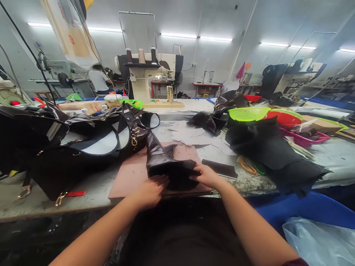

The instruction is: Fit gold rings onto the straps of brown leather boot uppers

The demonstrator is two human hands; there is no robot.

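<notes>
A dark brown leather piece [159, 149], apparently part of a bag, lies over a pink board [126, 177] at the table's front edge. Its black underside faces me. My left hand [152, 190] grips its near left edge with curled fingers, partly hidden behind the knuckles. At the right edge, my right hand [203, 175] pinches the same piece between thumb and fingers. Left of it are several dark bag pieces [91, 159] with white lining and gold clasps. A flat black strip [220, 169] lies beyond my right hand.
Dark material [277, 155] is heaped at the right beside orange-handled scissors [248, 166]. Behind it are a lime basket [249, 113] and a magenta basket [312, 138]. A sewing machine [144, 81] stands at the back. A blue bin [313, 208] sits below right. A person [98, 79] sits far left.
</notes>
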